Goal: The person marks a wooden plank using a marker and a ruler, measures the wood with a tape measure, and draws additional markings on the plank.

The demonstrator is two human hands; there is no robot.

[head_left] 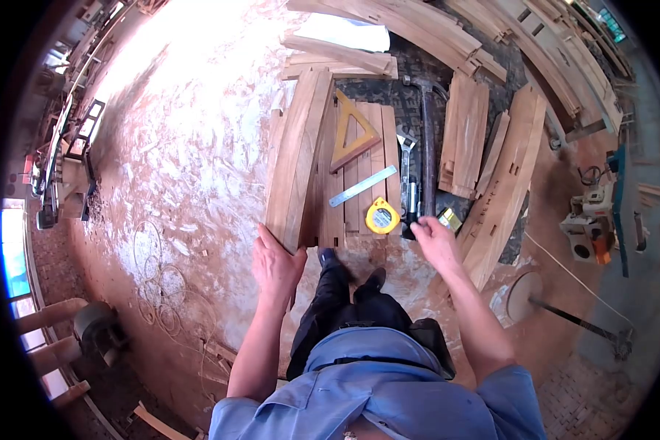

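My left hand (275,265) grips the near end of a long wooden beam (299,158), fingers wrapped round it. My right hand (436,240) is closed on a small black object (411,227) beside the hammer's handle. A hammer (427,147) lies with its head away from me, and an adjustable wrench (405,147) is left of it. On wooden slats (352,194) rest a yellow-framed triangle square (356,136), a metal ruler (363,185) and a yellow tape measure (382,217). A small yellow and black box (449,218) sits just past my right hand.
Wooden pieces (463,136) and a long marked board (502,191) lie to the right. More boards (411,33) are stacked at the far side. A round disc with a rod (524,296) stands at right, near a machine (592,220). Coiled cord (158,282) lies at left.
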